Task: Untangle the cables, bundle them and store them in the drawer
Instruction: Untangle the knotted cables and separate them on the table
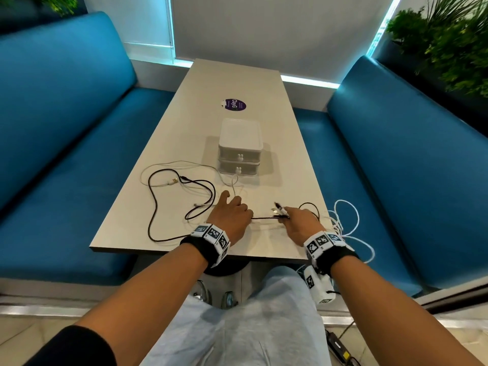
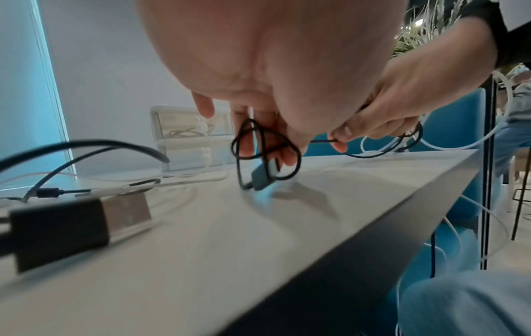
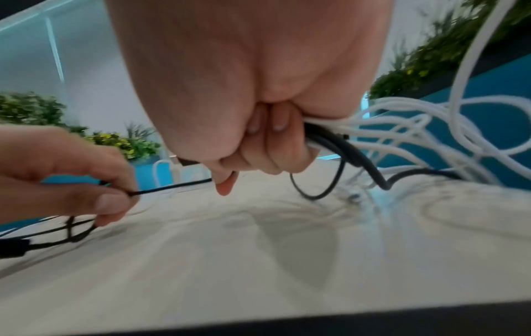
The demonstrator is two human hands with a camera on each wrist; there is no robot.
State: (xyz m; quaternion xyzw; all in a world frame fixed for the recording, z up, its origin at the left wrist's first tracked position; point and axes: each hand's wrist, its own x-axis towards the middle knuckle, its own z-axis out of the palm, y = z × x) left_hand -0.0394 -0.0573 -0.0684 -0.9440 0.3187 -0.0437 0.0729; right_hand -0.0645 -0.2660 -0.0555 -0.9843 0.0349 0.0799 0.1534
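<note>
A thin black cable (image 1: 264,217) stretches taut between my two hands near the table's front edge. My left hand (image 1: 232,215) grips a small coil of it (image 2: 264,150) in curled fingers. My right hand (image 1: 295,220) pinches the same cable (image 3: 178,185) while its other fingers clutch a bundle of white cable (image 3: 402,127) and thicker black cable (image 3: 344,147). White loops (image 1: 346,217) hang off the table's right edge. A long black cable (image 1: 155,202) and a thin white cable (image 1: 169,165) sprawl loose on the left. The white two-drawer box (image 1: 239,151) stands mid-table, both drawers closed.
The beige table (image 1: 264,101) runs between two blue benches (image 1: 66,128). A purple round sticker (image 1: 233,105) lies beyond the drawer box. A black USB plug (image 2: 71,229) lies close to my left wrist. Plants (image 1: 449,43) stand at the far right.
</note>
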